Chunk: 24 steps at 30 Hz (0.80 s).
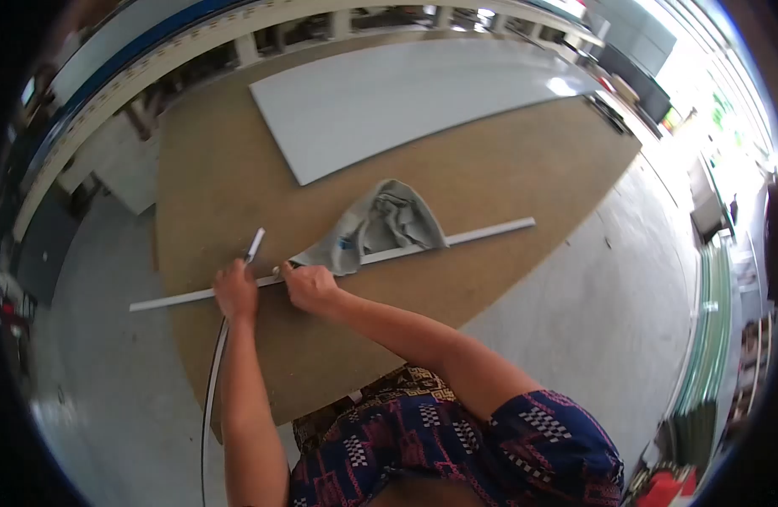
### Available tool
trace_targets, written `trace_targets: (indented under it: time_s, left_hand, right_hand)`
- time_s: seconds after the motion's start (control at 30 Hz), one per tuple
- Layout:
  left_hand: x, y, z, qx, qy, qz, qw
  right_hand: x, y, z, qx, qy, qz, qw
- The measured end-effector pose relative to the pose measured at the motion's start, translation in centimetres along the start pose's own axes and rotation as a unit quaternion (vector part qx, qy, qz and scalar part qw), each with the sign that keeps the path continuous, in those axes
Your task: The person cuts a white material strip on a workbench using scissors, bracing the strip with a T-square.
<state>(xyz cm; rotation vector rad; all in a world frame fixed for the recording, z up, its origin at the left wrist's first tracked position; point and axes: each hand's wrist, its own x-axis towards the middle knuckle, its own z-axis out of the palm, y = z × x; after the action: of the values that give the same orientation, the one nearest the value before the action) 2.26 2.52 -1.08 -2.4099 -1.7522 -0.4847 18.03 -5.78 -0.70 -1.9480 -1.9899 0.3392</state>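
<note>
My left hand is closed around a thin white strip. The strip's short end stands out above the fingers, and its long part runs down past the table edge along my forearm. Beneath that hand a straight white bar lies across the brown table, its left end jutting over the edge. My right hand is closed beside the bar, fingertips pinched at a small pale spot; what they hold cannot be made out. A crumpled grey cloth lies over the bar, its left corner reaching my right fingers.
A large light-grey sheet lies on the far part of the brown table. Behind it runs a long machine frame. Several long greenish profiles are stacked at the right, beyond the grey floor.
</note>
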Motion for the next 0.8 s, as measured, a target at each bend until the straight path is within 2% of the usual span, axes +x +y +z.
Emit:
trace_targets:
  time_s: [0.17,0.27,0.37,0.47,0.67,0.8]
  left_hand:
    - [-0.2,0.2,-0.4,0.017,-0.008,-0.004,1.0]
    - [-0.4,0.3,-0.1,0.021,-0.003,-0.005,1.0]
    - [-0.1,0.5,-0.6,0.027,-0.017,-0.012,0.999]
    - [-0.1,0.3,-0.3,0.026,-0.012,-0.006,1.0]
    - [-0.1,0.6,-0.8,0.027,-0.021,-0.012,0.999]
    - [-0.2,0.6,-0.5,0.042,-0.011,-0.006,0.999]
  right_hand:
    - [-5.2,1.7,-4.3,0.018,-0.087,0.018,0.996]
    - [-4.7,1.7,-4.2,0.031,-0.077,0.032,0.996]
    - [-1.6,-0.6,-2.8,0.027,-0.057,0.002,0.998]
    - [1.1,-0.8,0.4,0.049,0.008,-0.013,0.999]
    - [-4.4,1.1,-3.7,0.042,-0.071,0.012,0.997]
    - [-3.9,0.7,-3.6,0.048,-0.051,0.016,0.997]
